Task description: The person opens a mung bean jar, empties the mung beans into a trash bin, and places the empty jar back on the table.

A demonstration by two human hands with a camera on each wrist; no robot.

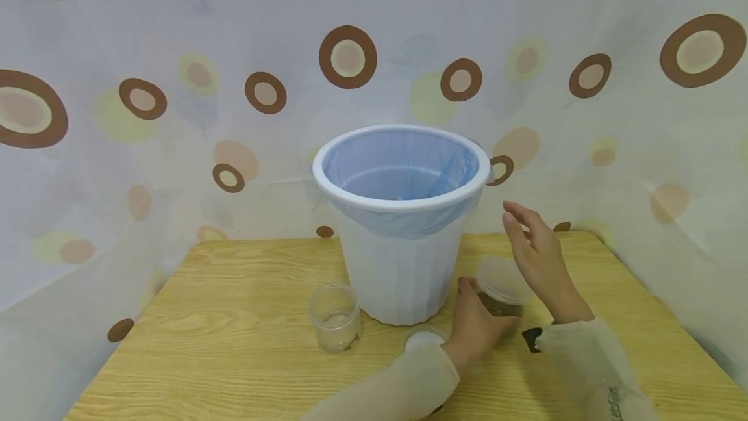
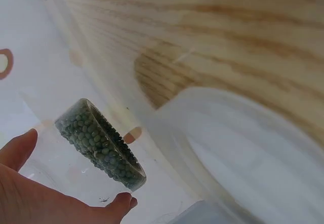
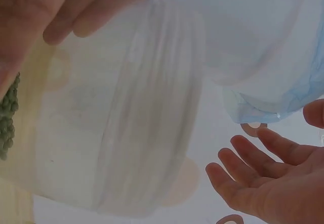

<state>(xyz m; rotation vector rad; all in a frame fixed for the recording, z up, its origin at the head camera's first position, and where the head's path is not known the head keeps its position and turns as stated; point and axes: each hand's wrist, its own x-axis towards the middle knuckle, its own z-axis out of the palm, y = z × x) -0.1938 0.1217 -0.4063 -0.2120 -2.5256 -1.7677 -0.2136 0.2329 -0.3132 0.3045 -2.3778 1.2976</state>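
Note:
My left hand point(image 1: 474, 325) grips a clear plastic jar point(image 1: 504, 288) by its side, on the right part of the table. Small green beans point(image 2: 98, 143) fill the bottom of this jar; the left wrist view shows thumb and fingers around it. A ridged, whitish translucent lid point(image 3: 157, 113) covers its top. Just right of the jar my right hand point(image 1: 540, 258) is raised, its fingers relaxed and apart, holding nothing. In the right wrist view, the right hand point(image 3: 273, 176) is apart from the lid.
A white bin point(image 1: 403, 271) with a bluish liner point(image 1: 403, 223) stands behind the hands. Left of it is an unlidded clear jar point(image 1: 335, 323) with a little something at its bottom. A round white piece point(image 1: 423, 339) lies in front, partly behind the left sleeve. Patterned sheeting point(image 1: 374, 5) surrounds the table point(image 1: 234, 330).

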